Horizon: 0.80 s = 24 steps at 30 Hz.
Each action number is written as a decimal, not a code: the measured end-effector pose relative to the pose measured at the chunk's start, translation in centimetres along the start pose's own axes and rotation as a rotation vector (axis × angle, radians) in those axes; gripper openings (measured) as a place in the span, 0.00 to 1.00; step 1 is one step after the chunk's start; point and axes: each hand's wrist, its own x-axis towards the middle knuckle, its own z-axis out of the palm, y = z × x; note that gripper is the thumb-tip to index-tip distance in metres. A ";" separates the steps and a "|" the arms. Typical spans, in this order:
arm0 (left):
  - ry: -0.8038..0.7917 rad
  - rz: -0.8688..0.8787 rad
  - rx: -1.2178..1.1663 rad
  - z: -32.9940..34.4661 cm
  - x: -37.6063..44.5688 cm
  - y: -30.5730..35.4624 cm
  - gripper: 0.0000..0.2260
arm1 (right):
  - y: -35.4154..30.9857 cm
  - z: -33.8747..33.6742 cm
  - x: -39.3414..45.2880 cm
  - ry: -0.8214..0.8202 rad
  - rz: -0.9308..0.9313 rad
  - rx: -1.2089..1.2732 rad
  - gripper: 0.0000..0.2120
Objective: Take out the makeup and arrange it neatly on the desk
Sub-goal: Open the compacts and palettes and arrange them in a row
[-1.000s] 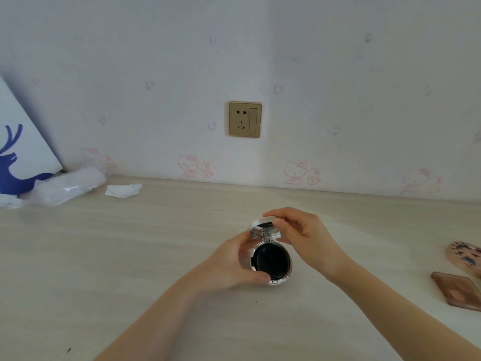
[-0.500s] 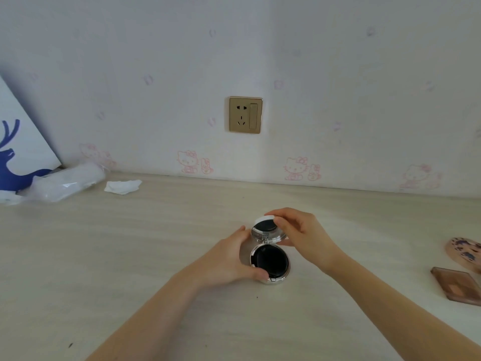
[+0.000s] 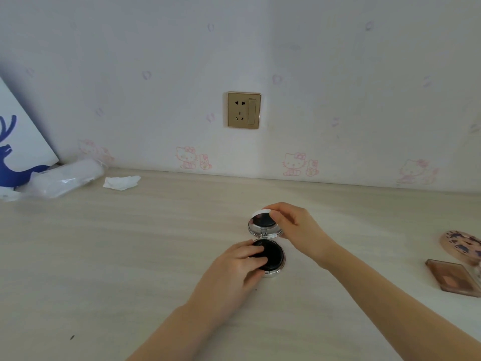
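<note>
The left hand [image 3: 239, 267] grips the open compact's [image 3: 269, 254] base, steadying it on the tabletop [image 3: 130, 243]; the right hand [image 3: 291, 222] pinches its mirrored lid [image 3: 263, 225] (likely to close it).

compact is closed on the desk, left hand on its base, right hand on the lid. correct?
Not closed. The head view shows the compact open, its lid hinged up. The left hand is on the base, the right hand on the lid, and it sits on the desk.
</note>
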 end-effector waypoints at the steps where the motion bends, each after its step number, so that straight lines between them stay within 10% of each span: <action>1: -0.001 0.004 0.010 0.1 -0.1 -0.1 0.12 | -0.1 0.1 0.1 0.005 -0.009 -0.039 0.10; 14: 0.046 -0.077 -0.123 0.0 -0.7 -0.4 0.16 | -0.1 1.2 -3.1 0.321 -0.020 -0.048 0.11; 24: 0.018 -0.254 -0.148 -0.2 -0.7 -0.2 0.22 | 2.3 2.8 -7.7 0.110 -0.050 -0.384 0.24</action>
